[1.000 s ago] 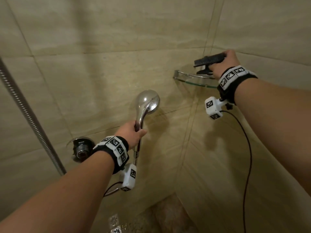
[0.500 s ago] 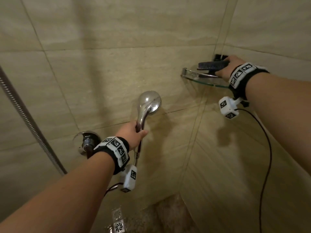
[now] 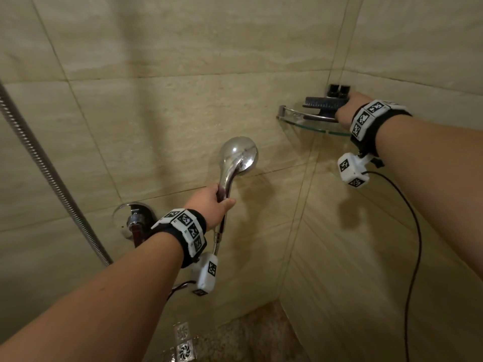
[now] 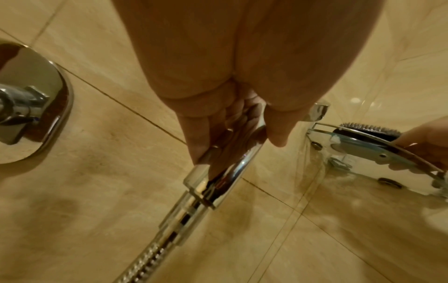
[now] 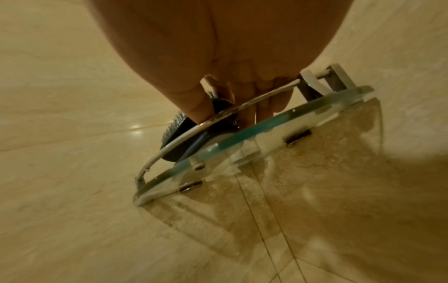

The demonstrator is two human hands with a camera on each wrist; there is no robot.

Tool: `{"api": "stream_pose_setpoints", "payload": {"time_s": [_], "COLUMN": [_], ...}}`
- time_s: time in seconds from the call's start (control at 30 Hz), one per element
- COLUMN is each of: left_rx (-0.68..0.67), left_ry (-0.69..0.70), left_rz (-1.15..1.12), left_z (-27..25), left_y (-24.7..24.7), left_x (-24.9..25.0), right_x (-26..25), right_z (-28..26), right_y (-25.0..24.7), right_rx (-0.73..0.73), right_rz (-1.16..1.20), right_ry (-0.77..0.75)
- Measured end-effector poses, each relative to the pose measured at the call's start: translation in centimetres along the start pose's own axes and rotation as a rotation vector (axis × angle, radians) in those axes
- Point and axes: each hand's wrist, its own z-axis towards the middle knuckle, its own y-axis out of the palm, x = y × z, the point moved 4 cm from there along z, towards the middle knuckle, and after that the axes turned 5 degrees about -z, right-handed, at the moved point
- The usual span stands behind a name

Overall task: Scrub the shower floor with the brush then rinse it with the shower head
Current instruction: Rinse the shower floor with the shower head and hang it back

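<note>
My left hand (image 3: 213,202) grips the handle of the chrome shower head (image 3: 239,155), which points up in front of the tiled wall; the left wrist view shows my fingers (image 4: 201,132) curled round the handle (image 4: 225,166). My right hand (image 3: 345,111) holds the dark scrub brush (image 3: 322,102) on the glass corner shelf (image 3: 303,118), bristles up. In the right wrist view my fingers (image 5: 196,107) wrap the brush (image 5: 179,139) behind the shelf's metal rail (image 5: 218,118). A strip of wet shower floor (image 3: 251,333) shows at the bottom.
A chrome mixer valve (image 3: 136,220) sits on the wall left of my left wrist. The metal hose (image 3: 49,176) runs diagonally down the left wall. A square floor drain (image 3: 185,348) lies below. Small dark bottles (image 3: 338,91) stand in the shelf corner.
My right hand has lowered the brush from above the shelf onto the glass. The left hand keeps the shower head in the same place.
</note>
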Motion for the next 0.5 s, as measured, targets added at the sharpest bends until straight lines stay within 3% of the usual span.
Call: {"api": "stream_pose_setpoints", "payload": {"time_s": [0.5], "left_rx": [0.108], "left_ry": [0.184], "left_rz": [-0.187], "left_z": [1.9], "left_y": [-0.1], "left_x": [10.0], "right_x": [1.2], "right_z": [-3.2], "right_y": [-3.1], "right_rx": [0.052], "right_rz": [-0.092], "right_ry": [-0.024]}}
